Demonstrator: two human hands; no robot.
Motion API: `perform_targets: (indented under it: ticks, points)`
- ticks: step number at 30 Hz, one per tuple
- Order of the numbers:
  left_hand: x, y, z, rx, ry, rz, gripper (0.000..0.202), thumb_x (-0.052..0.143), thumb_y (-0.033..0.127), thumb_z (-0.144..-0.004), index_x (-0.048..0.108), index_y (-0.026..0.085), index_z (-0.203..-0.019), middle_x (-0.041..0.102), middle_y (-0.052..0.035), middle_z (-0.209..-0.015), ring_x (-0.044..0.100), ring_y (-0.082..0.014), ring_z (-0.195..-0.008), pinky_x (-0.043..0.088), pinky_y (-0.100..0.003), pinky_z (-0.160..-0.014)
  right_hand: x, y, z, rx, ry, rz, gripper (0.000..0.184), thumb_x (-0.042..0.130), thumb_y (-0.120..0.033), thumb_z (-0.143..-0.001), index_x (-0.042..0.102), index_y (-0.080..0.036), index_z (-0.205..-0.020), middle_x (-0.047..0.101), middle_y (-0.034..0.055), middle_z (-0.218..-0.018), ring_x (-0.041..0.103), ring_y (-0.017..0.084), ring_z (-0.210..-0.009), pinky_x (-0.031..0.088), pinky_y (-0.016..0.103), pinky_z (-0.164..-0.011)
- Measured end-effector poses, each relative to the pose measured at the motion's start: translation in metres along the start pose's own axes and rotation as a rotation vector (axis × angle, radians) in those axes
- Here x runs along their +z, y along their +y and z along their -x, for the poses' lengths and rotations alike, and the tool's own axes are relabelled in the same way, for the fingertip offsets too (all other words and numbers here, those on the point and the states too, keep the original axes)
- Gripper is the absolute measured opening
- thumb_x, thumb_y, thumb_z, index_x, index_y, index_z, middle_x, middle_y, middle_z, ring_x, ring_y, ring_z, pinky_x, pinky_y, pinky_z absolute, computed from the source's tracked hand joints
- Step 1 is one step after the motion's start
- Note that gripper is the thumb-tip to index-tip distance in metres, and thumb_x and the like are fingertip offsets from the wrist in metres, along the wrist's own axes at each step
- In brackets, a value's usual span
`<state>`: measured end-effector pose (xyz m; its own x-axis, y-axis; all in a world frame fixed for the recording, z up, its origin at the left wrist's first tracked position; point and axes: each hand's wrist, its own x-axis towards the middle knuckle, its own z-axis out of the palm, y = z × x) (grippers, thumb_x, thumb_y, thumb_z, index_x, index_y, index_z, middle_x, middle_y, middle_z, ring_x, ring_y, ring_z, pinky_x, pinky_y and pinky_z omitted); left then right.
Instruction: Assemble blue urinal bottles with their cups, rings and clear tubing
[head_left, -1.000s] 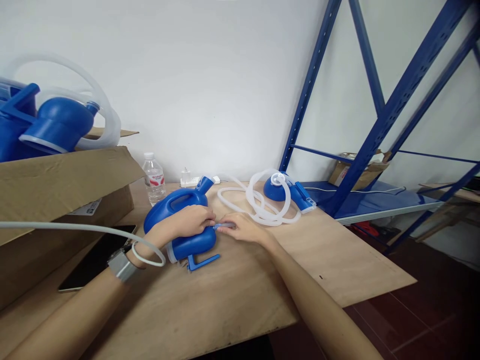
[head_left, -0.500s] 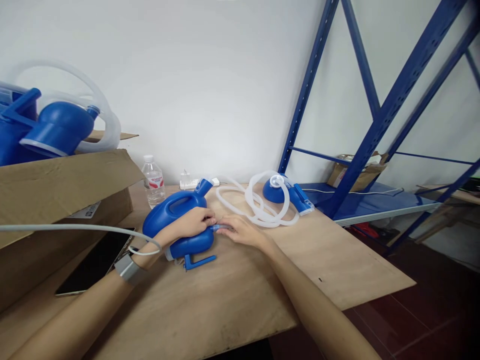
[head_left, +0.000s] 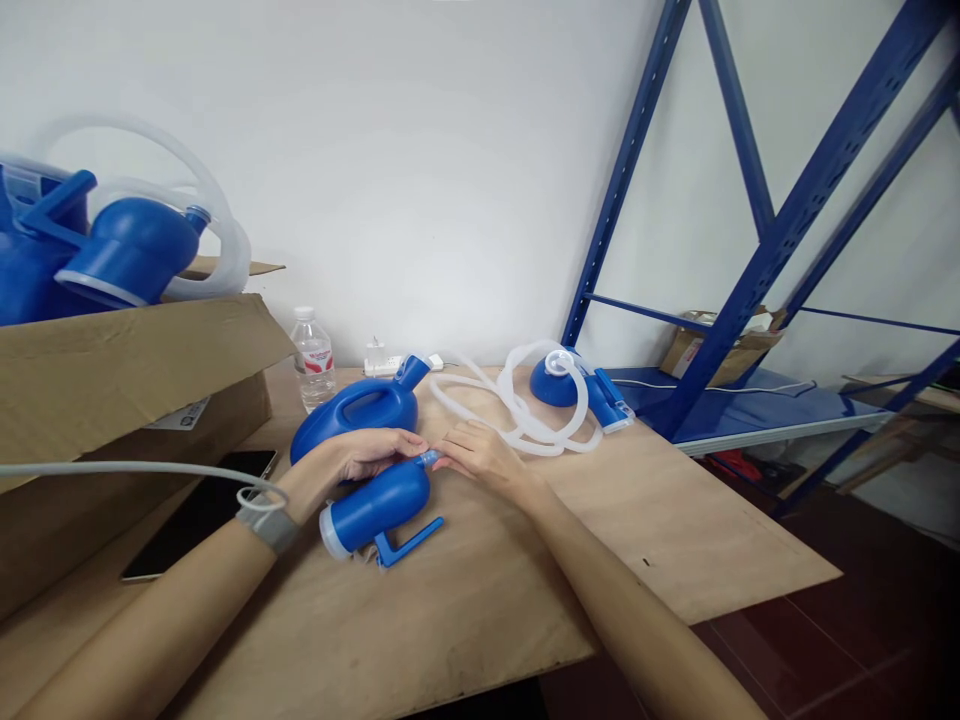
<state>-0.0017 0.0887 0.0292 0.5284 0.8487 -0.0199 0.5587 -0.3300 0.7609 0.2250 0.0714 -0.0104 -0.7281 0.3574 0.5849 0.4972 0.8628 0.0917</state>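
The blue plastic bottle lies on its side on the surface, between the back edge and the near edge. My right grip is pinched around the clear connector at its neck; my left grip curls behind that neck, and I can't tell whether it holds anything. I judge the bottle light, stiff and slightly slippery, best held round its body; the small connector suits fingertips.
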Motion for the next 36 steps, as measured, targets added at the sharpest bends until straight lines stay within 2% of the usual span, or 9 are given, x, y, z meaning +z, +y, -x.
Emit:
perform_targets:
  ticks: [3, 5, 7, 9, 14, 21, 25, 29, 36]
  points:
    - [0.003, 0.001, 0.002, -0.045, -0.15, 0.15, 0.018, 0.059, 0.035, -0.079, 0.074, 0.024, -0.081, 0.077, -0.0059, -0.091, 0.07, -0.0238, -0.087, 0.055, -0.031, -0.067, 0.003, 0.002, 0.001, 0.007, 0.037, 0.017, 0.041, 0.044, -0.044, -0.106, 0.072, -0.014, -0.108, 0.072, 0.0124, -0.091, 0.065, 0.024, -0.084, 0.049, 0.038, -0.078]
    - [0.005, 0.002, 0.002, -0.08, -0.202, 0.293, 0.018, 0.06, 0.036, -0.078, 0.072, 0.024, -0.082, 0.076, -0.0053, -0.092, 0.07, -0.0238, -0.09, 0.056, -0.033, -0.073, 0.004, 0.003, 0.003, 0.036, 0.052, 0.008, 0.043, 0.043, -0.046, -0.106, 0.072, -0.015, -0.111, 0.072, 0.0125, -0.092, 0.066, 0.024, -0.086, 0.05, 0.038, -0.08]
    - [0.006, 0.003, 0.003, -0.11, -0.226, 0.423, 0.018, 0.064, 0.039, -0.076, 0.07, 0.023, -0.081, 0.074, -0.0044, -0.088, 0.069, -0.0229, -0.088, 0.055, -0.033, -0.075, 0.004, 0.003, 0.004, 0.068, 0.051, -0.022, 0.042, 0.043, -0.047, -0.106, 0.072, -0.017, -0.112, 0.072, 0.0115, -0.092, 0.066, 0.024, -0.086, 0.05, 0.036, -0.08]
    - [0.006, 0.003, 0.002, -0.114, -0.213, 0.458, 0.02, 0.067, 0.042, -0.073, 0.068, 0.022, -0.08, 0.071, -0.0035, -0.085, 0.067, -0.0211, -0.083, 0.054, -0.032, -0.074, 0.003, 0.004, 0.005, 0.082, 0.048, -0.036, 0.04, 0.044, -0.047, -0.106, 0.071, -0.018, -0.112, 0.072, 0.0103, -0.091, 0.066, 0.022, -0.082, 0.05, 0.033, -0.076]
    - [0.007, 0.007, 0.001, -0.059, -0.184, 0.368, 0.03, 0.069, 0.049, -0.071, 0.062, 0.021, -0.077, 0.063, -0.0015, -0.077, 0.057, -0.0161, -0.069, 0.047, -0.028, -0.064, -0.001, 0.006, 0.007, 0.047, 0.038, 0.086, 0.038, 0.044, -0.043, -0.107, 0.07, -0.016, -0.101, 0.07, 0.0061, -0.081, 0.061, 0.017, -0.069, 0.044, 0.028, -0.063]
    - [-0.002, 0.023, 0.003, 0.111, -0.128, 0.085, 0.042, 0.066, 0.06, -0.079, 0.061, 0.018, -0.073, 0.054, 0.0013, -0.07, 0.047, -0.0155, -0.069, 0.037, -0.028, -0.066, -0.004, 0.004, 0.006, 0.021, 0.001, 0.159, 0.038, 0.042, -0.041, -0.108, 0.067, -0.016, -0.093, 0.071, 0.0049, -0.08, 0.059, 0.016, -0.065, 0.039, 0.028, -0.059]
    - [-0.009, 0.028, 0.005, 0.174, -0.125, -0.078, 0.042, 0.062, 0.059, -0.084, 0.062, 0.018, -0.071, 0.055, 0.0011, -0.068, 0.047, -0.0163, -0.067, 0.035, -0.029, -0.065, -0.002, 0.002, 0.005, 0.028, -0.044, 0.151, 0.038, 0.041, -0.041, -0.109, 0.068, -0.016, -0.098, 0.071, 0.0064, -0.081, 0.061, 0.016, -0.067, 0.038, 0.028, -0.059]
    - [-0.012, 0.027, 0.006, 0.224, -0.139, -0.145, 0.043, 0.055, 0.058, -0.089, 0.062, 0.019, -0.073, 0.056, 0.0006, -0.07, 0.049, -0.0168, -0.068, 0.036, -0.029, -0.066, -0.001, 0.0, 0.004, 0.073, -0.079, 0.122, 0.036, 0.044, -0.041, -0.108, 0.068, -0.016, -0.101, 0.073, 0.008, -0.085, 0.064, 0.018, -0.071, 0.041, 0.029, -0.062]
    - [-0.006, 0.021, 0.0, 0.239, -0.094, -0.24, 0.04, 0.052, 0.054, -0.092, 0.059, 0.019, -0.073, 0.06, -0.0008, -0.071, 0.052, -0.017, -0.067, 0.039, -0.029, -0.064, 0.002, -0.003, 0.004, 0.147, -0.113, 0.132, 0.039, 0.048, -0.05, -0.105, 0.067, -0.015, -0.104, 0.076, 0.0102, -0.09, 0.07, 0.021, -0.078, 0.045, 0.029, -0.067]
